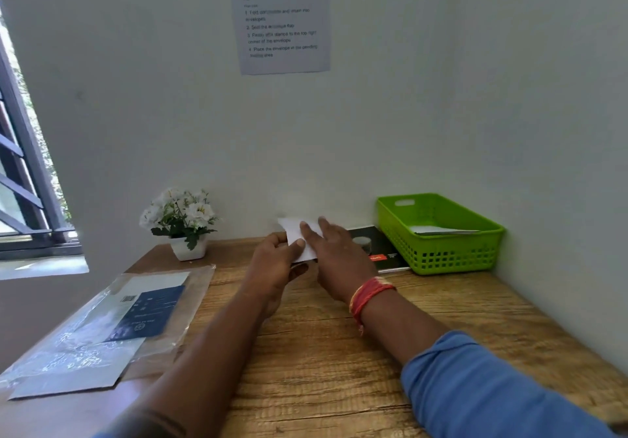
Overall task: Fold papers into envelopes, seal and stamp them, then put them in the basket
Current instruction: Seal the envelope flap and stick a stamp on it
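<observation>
- The small white folded paper (302, 239) is held up just above the wooden tabletop (339, 352), between both hands and near the back wall.
- The left hand (277, 264) pinches the paper's near-left edge, thumb on top and the other fingers curled beneath.
- The right hand (334, 250) lies over the paper's right side with fingers nearly straight, pressing flat on it rather than curling round it.
- The paper's long axis appears to run from near-left to far-right, though motion blur leaves this unsure.
- The green slotted plastic basket (441, 254) stands to the right of the right hand, well apart, against the corner; that hand is the nearer one to it. White sheets already lie inside it.
- A dark booklet with a red patch (377, 247) lies between the right hand and the basket.
- Open tabletop lies nearer the person than both hands; a clear plastic sleeve of papers (112, 322) sits left of the left hand, and a white potted flower (183, 223) beyond it.
</observation>
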A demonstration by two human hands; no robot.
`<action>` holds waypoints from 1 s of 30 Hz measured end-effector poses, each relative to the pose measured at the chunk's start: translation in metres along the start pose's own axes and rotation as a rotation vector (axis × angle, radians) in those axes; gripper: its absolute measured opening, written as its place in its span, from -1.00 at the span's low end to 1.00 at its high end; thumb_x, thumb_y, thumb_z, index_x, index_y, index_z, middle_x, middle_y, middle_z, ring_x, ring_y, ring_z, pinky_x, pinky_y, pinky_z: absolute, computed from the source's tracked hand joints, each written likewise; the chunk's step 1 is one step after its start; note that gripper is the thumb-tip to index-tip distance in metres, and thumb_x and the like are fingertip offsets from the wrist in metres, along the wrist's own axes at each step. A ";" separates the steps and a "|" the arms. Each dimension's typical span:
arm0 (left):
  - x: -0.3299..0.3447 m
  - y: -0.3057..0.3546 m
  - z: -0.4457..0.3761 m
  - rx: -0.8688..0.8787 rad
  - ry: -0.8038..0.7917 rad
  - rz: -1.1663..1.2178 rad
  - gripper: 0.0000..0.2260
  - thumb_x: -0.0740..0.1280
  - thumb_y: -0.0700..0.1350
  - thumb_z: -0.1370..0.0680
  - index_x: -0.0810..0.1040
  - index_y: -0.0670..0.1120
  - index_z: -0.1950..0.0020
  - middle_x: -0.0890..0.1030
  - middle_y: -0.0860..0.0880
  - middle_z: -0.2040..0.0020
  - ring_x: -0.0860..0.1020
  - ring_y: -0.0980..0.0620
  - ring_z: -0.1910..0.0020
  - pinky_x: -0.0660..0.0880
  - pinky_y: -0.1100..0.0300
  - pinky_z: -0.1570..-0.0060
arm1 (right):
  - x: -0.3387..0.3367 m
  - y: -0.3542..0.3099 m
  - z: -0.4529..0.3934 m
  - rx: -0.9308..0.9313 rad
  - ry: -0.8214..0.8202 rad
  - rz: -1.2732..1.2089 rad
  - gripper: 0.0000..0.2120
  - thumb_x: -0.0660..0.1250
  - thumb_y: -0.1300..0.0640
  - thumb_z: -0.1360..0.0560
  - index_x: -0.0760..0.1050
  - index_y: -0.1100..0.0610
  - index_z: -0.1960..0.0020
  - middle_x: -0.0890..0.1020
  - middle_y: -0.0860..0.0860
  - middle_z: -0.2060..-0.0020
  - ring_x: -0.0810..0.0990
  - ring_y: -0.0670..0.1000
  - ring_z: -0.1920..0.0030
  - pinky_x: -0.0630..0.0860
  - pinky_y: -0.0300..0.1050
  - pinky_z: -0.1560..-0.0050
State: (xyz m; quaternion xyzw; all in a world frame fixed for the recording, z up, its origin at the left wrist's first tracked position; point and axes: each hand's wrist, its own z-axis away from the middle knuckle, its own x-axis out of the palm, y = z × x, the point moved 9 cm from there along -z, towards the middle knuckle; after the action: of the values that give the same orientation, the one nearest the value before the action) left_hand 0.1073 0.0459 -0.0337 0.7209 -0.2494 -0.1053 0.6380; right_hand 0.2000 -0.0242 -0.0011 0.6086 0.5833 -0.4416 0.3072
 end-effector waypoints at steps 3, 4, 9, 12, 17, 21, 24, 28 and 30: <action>0.023 0.009 0.008 0.025 0.005 -0.037 -0.83 0.28 -0.03 -0.67 0.58 0.00 -0.22 0.70 -0.08 -0.12 0.67 -0.03 -0.08 0.60 0.05 -0.03 | -0.022 0.010 0.002 0.003 0.135 -0.049 -0.38 0.19 0.23 -0.59 0.12 0.00 -0.62 0.47 0.08 -0.40 0.47 0.15 -0.36 0.50 0.08 -0.27; 0.031 0.010 0.011 0.027 -0.007 -0.012 -0.78 0.25 0.05 -0.68 0.59 0.02 -0.23 0.70 -0.06 -0.14 0.66 -0.04 -0.11 0.58 0.01 -0.09 | -0.033 0.017 0.004 0.013 0.197 -0.045 -0.40 0.18 0.23 -0.59 0.16 0.00 -0.60 0.52 0.07 -0.36 0.52 0.15 -0.31 0.53 0.07 -0.22; 0.069 0.031 0.013 0.034 -0.092 0.122 -0.49 0.09 0.35 -0.62 0.57 0.07 -0.34 0.60 0.00 -0.32 0.58 -0.11 -0.25 0.51 -0.06 -0.26 | -0.100 0.052 0.017 0.037 0.391 -0.070 -0.31 0.19 0.36 -0.47 0.30 0.01 -0.56 0.53 0.08 -0.38 0.52 0.14 -0.33 0.51 0.04 -0.27; 0.101 0.041 0.009 0.011 -0.151 0.018 -0.48 0.12 0.29 -0.65 0.47 0.02 -0.46 0.52 -0.02 -0.38 0.55 -0.10 -0.27 0.57 0.01 -0.14 | -0.154 0.086 0.027 0.077 0.572 -0.084 -0.35 0.17 0.39 -0.44 0.44 0.01 -0.47 0.57 0.08 -0.36 0.54 0.10 -0.34 0.47 -0.02 -0.36; 0.163 0.036 0.022 0.005 -0.272 -0.210 -0.56 0.10 0.22 -0.68 0.47 0.02 -0.43 0.55 0.00 -0.33 0.56 -0.03 -0.23 0.47 -0.12 -0.31 | -0.182 0.145 0.045 0.254 0.533 -0.067 -0.47 0.21 0.36 -0.44 0.63 -0.02 -0.27 0.65 0.01 -0.26 0.60 0.08 -0.26 0.48 -0.11 -0.29; 0.176 0.018 0.019 0.052 -0.183 -0.391 -0.60 0.17 0.31 -0.57 0.58 0.12 -0.22 0.64 0.03 -0.18 0.58 -0.03 -0.19 0.49 -0.18 -0.30 | -0.149 0.174 0.060 0.414 0.237 -0.120 -0.64 0.28 0.12 -0.41 0.69 -0.02 -0.14 0.70 0.08 -0.13 0.63 0.16 -0.16 0.56 -0.03 -0.15; 0.178 0.013 0.024 0.094 -0.169 -0.455 -0.69 0.22 0.16 -0.63 0.56 0.10 -0.30 0.62 0.05 -0.19 0.57 0.02 -0.19 0.48 -0.09 -0.31 | -0.118 0.188 0.068 0.427 0.064 -0.136 -0.52 0.24 0.24 -0.47 0.57 -0.02 -0.35 0.60 0.11 -0.31 0.56 0.15 -0.30 0.49 -0.01 -0.32; 0.168 0.004 0.033 0.090 -0.163 -0.485 -0.71 0.22 0.07 -0.66 0.56 0.05 -0.32 0.63 0.05 -0.18 0.59 0.05 -0.16 0.51 -0.07 -0.28 | -0.102 0.200 0.071 0.389 0.015 -0.142 -0.44 0.19 0.31 -0.47 0.50 -0.06 -0.40 0.55 0.09 -0.37 0.53 0.13 -0.33 0.46 -0.03 -0.33; 0.161 0.004 0.034 0.093 -0.140 -0.503 -0.72 0.22 0.08 -0.66 0.57 0.05 -0.30 0.63 0.08 -0.15 0.59 0.05 -0.14 0.52 -0.04 -0.27 | -0.100 0.201 0.070 0.374 0.025 -0.169 -0.51 0.18 0.27 -0.51 0.56 -0.05 -0.35 0.57 0.08 -0.35 0.54 0.13 -0.29 0.48 -0.07 -0.27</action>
State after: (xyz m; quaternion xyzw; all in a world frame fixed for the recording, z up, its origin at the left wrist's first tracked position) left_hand 0.2274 -0.0631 -0.0088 0.7798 -0.1105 -0.2988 0.5388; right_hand 0.3917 -0.1568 0.0309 0.6094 0.5439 -0.5588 0.1435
